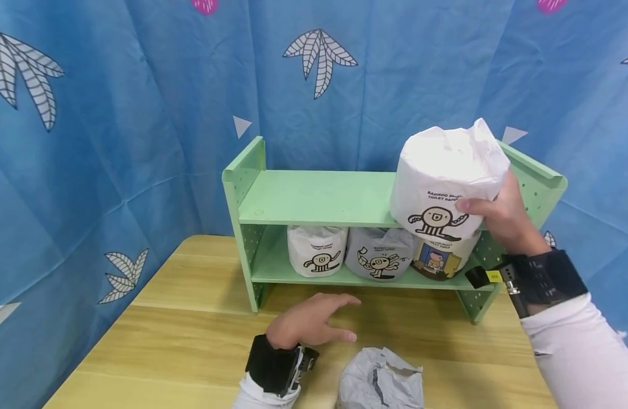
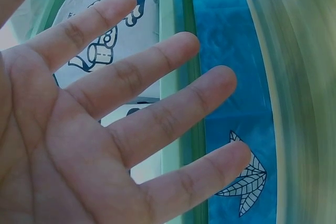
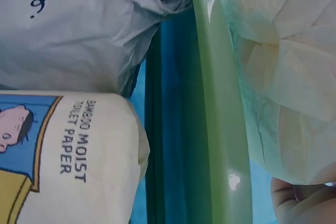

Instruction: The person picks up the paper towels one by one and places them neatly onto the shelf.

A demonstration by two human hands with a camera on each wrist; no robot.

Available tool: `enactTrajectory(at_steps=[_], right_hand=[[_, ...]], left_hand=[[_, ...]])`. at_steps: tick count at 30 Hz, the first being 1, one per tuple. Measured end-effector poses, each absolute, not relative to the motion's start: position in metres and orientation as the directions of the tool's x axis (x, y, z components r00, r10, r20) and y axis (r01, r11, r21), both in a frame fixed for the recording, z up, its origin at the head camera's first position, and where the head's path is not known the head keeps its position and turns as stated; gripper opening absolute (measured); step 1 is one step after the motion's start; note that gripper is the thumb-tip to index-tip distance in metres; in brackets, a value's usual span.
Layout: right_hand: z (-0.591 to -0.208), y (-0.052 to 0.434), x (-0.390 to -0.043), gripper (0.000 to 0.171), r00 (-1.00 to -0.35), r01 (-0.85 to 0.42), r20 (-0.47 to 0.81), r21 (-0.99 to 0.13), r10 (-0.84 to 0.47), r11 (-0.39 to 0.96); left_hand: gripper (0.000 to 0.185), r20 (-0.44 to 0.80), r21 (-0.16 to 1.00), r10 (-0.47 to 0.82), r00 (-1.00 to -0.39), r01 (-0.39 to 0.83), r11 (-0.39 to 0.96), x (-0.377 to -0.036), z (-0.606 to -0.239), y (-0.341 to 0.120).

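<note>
My right hand (image 1: 505, 216) grips a white wrapped toilet paper roll (image 1: 442, 170) by its right side, thumb on the printed front. The roll is at the right end of the green shelf's upper board (image 1: 314, 196); in the right wrist view its folded wrapper (image 3: 283, 72) shows above the board edge, and whether it touches the board I cannot tell. My left hand (image 1: 316, 321) is over the table in front of the shelf, holding nothing, its fingers spread in the left wrist view. Near it stands a grey wrapped roll (image 1: 377, 383), partly cut off by the frame's bottom.
On the lower board stand a white roll (image 1: 317, 251), a grey roll (image 1: 380, 254) and a cream roll with a coloured picture (image 1: 442, 258). The shelf stands on a wooden table (image 1: 155, 329). A blue patterned curtain (image 1: 191, 102) hangs behind and at the sides.
</note>
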State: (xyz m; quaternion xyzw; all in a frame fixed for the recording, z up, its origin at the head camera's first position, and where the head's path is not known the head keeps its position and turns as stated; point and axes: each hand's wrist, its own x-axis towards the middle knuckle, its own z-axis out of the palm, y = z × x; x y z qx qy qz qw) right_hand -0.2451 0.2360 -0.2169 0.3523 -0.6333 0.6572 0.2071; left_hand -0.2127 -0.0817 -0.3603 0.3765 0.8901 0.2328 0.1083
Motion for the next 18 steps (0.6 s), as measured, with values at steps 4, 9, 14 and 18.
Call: enactTrajectory(at_steps=[4, 9, 14, 18], right_hand=[[-0.215, 0.238, -0.25, 0.066, -0.665, -0.715, 0.727, -0.686, -0.172, -0.133], [-0.213, 0.241, -0.254, 0.062, -0.684, -0.698, 0.713, -0.701, -0.156, -0.144], [-0.21, 0.245, -0.262, 0.061, -0.66, -0.698, 0.724, -0.69, -0.199, -0.192], [-0.208, 0.248, -0.268, 0.058, -0.647, -0.695, 0.725, -0.688, -0.234, -0.21]], left_hand=[[0.065, -0.017, 0.501, 0.717, -0.696, 0.615, 0.609, -0.212, -0.358, -0.082], [0.065, -0.017, 0.503, 0.717, -0.697, 0.614, 0.609, -0.212, -0.357, -0.082], [0.065, -0.015, 0.499, 0.72, -0.694, 0.618, 0.607, -0.212, -0.357, -0.082], [0.066, -0.018, 0.497, 0.718, -0.695, 0.617, 0.61, -0.212, -0.358, -0.083]])
